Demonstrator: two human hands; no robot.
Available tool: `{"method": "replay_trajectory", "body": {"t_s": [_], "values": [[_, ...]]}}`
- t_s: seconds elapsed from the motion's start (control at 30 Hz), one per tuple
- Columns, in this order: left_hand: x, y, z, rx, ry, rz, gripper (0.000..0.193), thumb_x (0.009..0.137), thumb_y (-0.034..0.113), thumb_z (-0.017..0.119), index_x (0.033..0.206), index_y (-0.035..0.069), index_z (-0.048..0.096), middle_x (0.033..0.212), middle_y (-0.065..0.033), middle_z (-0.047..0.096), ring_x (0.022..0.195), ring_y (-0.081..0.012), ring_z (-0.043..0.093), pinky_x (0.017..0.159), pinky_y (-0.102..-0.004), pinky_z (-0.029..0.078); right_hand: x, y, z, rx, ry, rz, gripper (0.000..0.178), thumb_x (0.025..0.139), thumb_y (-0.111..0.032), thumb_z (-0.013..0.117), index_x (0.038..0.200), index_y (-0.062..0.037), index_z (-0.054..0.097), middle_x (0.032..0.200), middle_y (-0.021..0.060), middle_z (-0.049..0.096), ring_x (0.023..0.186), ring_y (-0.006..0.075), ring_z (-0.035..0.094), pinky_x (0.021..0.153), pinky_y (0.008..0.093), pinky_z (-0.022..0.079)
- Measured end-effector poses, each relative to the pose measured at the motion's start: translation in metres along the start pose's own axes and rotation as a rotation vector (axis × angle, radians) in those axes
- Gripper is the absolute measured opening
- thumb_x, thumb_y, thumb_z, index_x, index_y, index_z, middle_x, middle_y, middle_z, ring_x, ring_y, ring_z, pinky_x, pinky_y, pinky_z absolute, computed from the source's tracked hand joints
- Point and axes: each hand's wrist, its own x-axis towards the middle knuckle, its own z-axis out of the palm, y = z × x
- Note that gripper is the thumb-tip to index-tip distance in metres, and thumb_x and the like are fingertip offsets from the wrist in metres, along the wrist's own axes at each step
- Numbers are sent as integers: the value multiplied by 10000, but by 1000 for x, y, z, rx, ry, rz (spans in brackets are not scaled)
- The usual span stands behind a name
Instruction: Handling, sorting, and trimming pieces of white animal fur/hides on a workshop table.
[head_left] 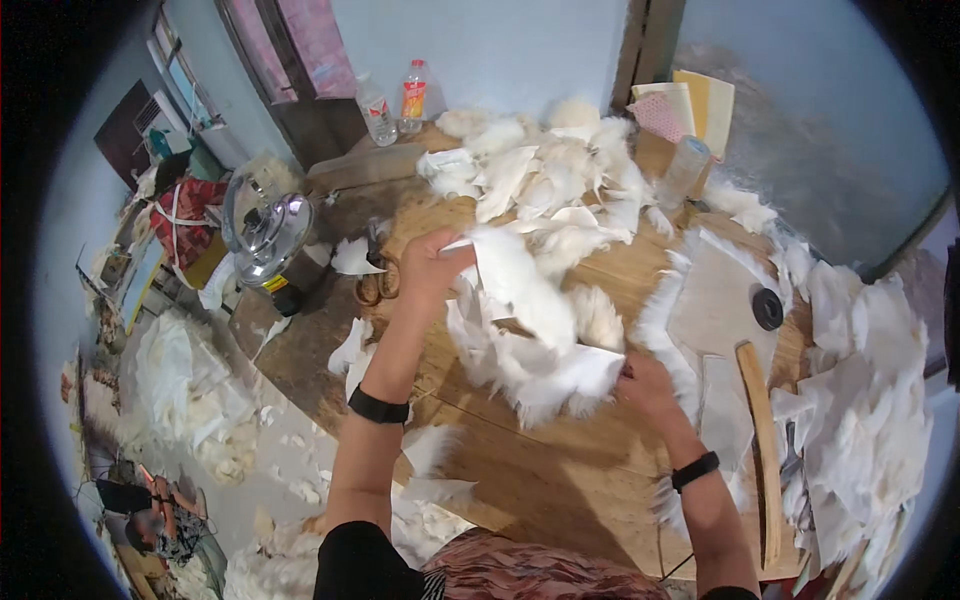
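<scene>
A white fur pelt piece [525,290] hangs between my two hands over the wooden table [500,450]. My left hand [437,262] pinches its upper left corner. At the lower right end, my right hand [645,385] grips the edge of the same piece, with the fingertips partly hidden. The piece bends in a curve, fur showing on top and along its lower rim. Scissors [378,283] with wrapped handles lie to the left of my left forearm. Right of my right hand is a larger pelt [715,300], pale skin side up, with a black ring-shaped roll [767,309] on it.
A heap of white fur scraps [545,175] covers the table's back. A wooden strip [760,450] and a pile of pelts [865,390] lie right. Two bottles [413,95] stand behind; a metal-lidded pot [265,225] is left. Another person [165,525] sits at lower left.
</scene>
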Motion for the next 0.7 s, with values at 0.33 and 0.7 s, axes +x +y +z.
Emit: {"method": "replay_trajectory", "body": {"t_s": [0.33,0.7], "values": [[-91,105,59,885,-371,679,194,716,132,677,886,49,633,855,-173,647,824,-383,619,705,-465,472,-37,-150,-41,888,219,-201,550,826,-32,702,1323,-41,469,957,62,639,910,140,617,809,279,509],[-154,60,92,166,-670,-27,267,871,186,713,1058,15,629,869,-21,640,834,-128,597,757,-305,489,-149,-80,-43,1219,-37,94,191,905,-58,640,1087,0,628,902,-19,651,804,36,579,697,203,459]]}}
